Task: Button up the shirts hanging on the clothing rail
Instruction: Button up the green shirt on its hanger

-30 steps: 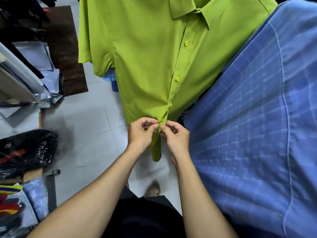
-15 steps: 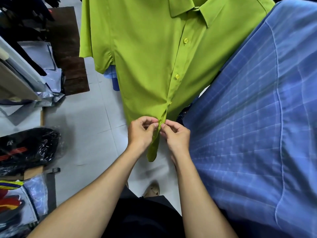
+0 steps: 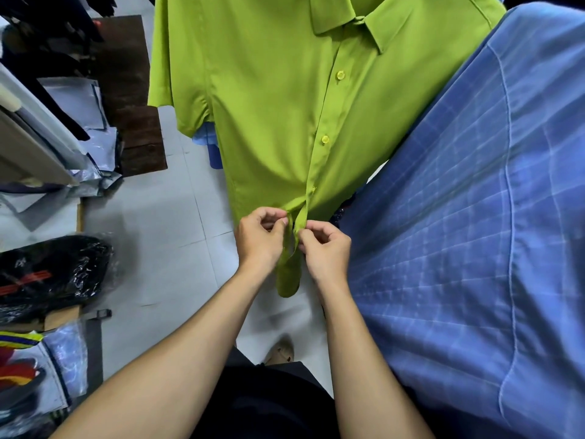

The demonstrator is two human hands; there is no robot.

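Observation:
A lime green shirt [image 3: 278, 99] hangs in front of me with its collar at the top. Two yellow buttons, the upper button [image 3: 340, 75] and the lower button [image 3: 325, 139], sit fastened on its placket. Near the hem, my left hand [image 3: 260, 238] pinches the left edge of the placket. Beside it, my right hand [image 3: 326, 248] pinches the right edge, fingertips almost touching the left ones. The button between my fingers is hidden. The shirt's tail [image 3: 288, 280] hangs below my hands.
A blue checked shirt [image 3: 474, 232] hangs close on the right, filling that side. On the left stand shelves with plastic-wrapped garments [image 3: 47, 274] and grey bags [image 3: 79, 115]. Pale floor tiles [image 3: 158, 232] lie below, and a dark mat [image 3: 133, 96] further back.
Both hands stay at the lower placket with only small finger shifts. The view has tilted slightly, so the shirt sits a little differently in frame.

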